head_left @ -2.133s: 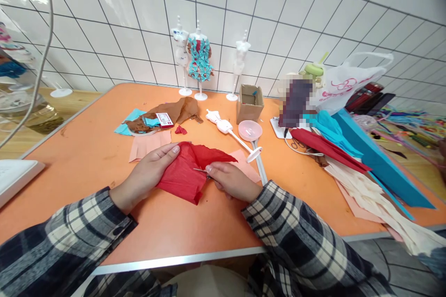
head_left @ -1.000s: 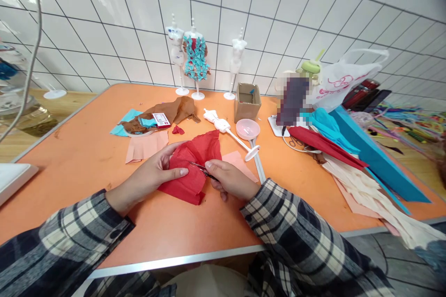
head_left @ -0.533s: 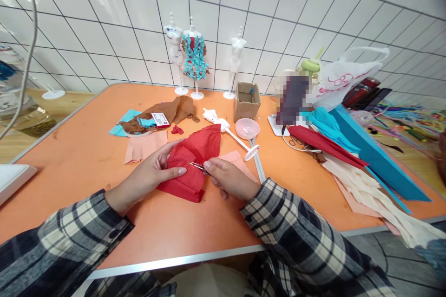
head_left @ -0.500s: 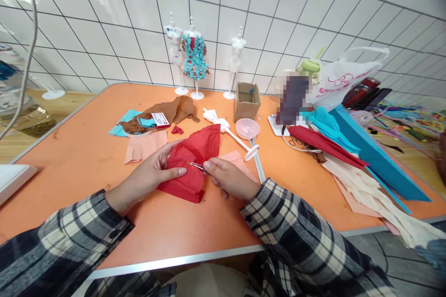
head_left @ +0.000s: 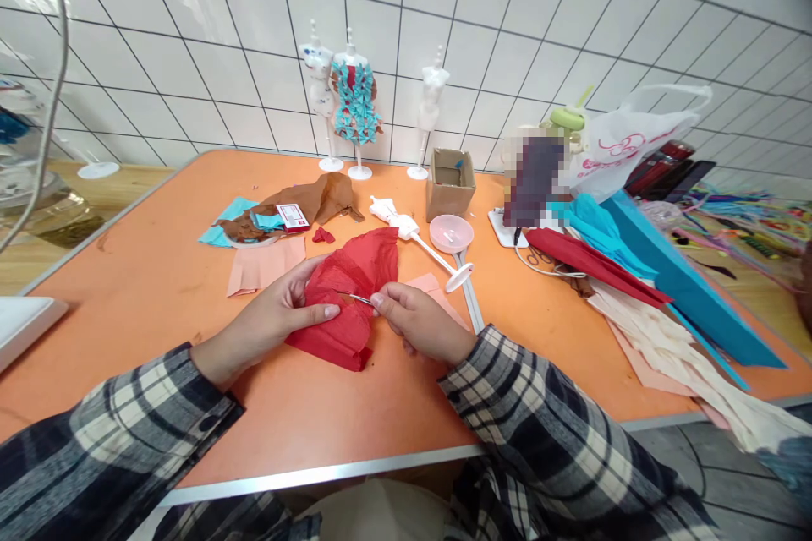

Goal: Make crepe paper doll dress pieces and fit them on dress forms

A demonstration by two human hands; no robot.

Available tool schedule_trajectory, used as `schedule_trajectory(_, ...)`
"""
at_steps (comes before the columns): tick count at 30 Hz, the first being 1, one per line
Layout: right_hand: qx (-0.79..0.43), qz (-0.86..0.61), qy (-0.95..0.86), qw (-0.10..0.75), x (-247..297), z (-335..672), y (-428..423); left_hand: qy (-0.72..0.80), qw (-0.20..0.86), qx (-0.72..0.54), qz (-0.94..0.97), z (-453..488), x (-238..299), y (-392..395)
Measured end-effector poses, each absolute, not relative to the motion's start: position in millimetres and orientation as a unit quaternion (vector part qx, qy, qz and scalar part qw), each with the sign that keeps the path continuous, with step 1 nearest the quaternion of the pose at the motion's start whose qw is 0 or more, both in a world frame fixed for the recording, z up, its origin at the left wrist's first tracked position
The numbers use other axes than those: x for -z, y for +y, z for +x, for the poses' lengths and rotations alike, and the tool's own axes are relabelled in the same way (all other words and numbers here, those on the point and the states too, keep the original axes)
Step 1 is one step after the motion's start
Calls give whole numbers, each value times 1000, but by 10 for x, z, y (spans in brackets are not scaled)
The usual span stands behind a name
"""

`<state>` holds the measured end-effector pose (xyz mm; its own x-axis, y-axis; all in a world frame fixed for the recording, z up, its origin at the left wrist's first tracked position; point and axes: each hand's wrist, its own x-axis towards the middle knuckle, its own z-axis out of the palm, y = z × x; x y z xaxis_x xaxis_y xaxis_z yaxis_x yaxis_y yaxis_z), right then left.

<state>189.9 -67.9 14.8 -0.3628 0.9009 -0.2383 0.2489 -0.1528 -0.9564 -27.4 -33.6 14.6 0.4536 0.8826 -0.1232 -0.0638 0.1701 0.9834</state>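
My left hand (head_left: 298, 304) grips a sheet of red crepe paper (head_left: 346, 270) by its left side, thumb on top. In my right hand (head_left: 422, 317) is a small pair of scissors (head_left: 361, 298); the fingers cover the handles. The metal blades lie at a slit in the middle of the red paper, with orange table showing through. Behind the paper a white mini mannequin (head_left: 406, 228) lies on its side. A small red scrap (head_left: 323, 234) rests on the table nearby.
Dressed and bare mannequins, one in blue ruffles (head_left: 356, 101), stand by the tiled wall. Near them are a cardboard box (head_left: 450, 194) and a pink dish (head_left: 452, 233). Brown crepe paper (head_left: 323, 199) lies left, a phone (head_left: 536, 182) right, with blue paper (head_left: 698, 287) beyond.
The scissors have shifted slightly within the red paper, and the slit there shows a little more open. Both hands stay in nearly the same place.
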Motion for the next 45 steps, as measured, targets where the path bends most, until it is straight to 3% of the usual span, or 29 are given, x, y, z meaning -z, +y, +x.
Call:
schedule_trajectory(9,-588,-494,-576,278,-83,1911,-670,461,684,-377,422,-295,-75,-292)
schedule_trajectory(26,-454,-495,-671,315,-22,1884,-674,444,614,-374,535,-261,-148,-327)
schedule_trajectory(45,-468,-496,-645,345,5,1806,-659,449,567,-372,582,-155,-278,-416)
